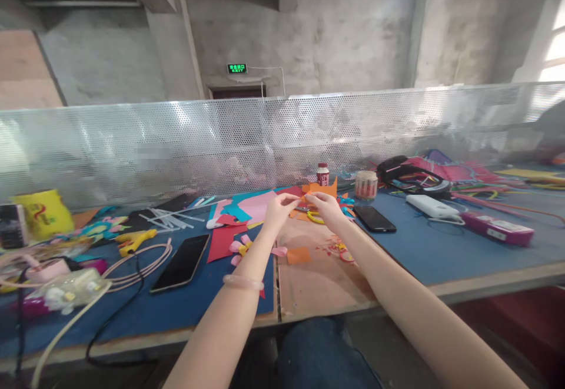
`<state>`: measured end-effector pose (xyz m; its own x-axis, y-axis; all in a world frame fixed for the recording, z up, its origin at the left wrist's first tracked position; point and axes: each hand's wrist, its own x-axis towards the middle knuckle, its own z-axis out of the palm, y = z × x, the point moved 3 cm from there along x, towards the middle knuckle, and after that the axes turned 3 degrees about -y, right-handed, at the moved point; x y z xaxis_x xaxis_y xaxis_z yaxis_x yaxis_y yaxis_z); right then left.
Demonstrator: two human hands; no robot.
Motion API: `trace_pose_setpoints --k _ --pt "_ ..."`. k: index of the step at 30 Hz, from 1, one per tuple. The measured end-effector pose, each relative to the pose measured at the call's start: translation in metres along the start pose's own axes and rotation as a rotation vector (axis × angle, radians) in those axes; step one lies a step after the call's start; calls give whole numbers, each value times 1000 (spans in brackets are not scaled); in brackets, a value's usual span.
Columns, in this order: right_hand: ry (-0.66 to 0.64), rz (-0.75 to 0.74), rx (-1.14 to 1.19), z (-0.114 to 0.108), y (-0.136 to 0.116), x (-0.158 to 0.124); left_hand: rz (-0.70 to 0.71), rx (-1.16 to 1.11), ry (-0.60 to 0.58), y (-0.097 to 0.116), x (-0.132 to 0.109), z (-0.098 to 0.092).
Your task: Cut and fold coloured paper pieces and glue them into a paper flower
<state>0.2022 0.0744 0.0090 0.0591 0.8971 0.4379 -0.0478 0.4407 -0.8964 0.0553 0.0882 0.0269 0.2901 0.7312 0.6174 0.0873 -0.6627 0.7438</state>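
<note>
Fingers of the left hand and right hand are being pinched around a small orange piece (its shape unclear) at mid-frame.

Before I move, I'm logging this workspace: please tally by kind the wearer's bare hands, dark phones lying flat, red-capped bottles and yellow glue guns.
Bare hands: 2
Dark phones: 2
Red-capped bottle: 1
Yellow glue gun: 1
Total: 6
</note>
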Motion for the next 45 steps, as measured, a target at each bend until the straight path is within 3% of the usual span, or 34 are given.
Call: trace_pose_setpoints --k 15,45 --pt "-41 -7 30 11 -19 -11 -52 -56 -19 -5 1 0" --pt "-54 -17 138 5 2 0 -85 -98 -14 2 -3 2"
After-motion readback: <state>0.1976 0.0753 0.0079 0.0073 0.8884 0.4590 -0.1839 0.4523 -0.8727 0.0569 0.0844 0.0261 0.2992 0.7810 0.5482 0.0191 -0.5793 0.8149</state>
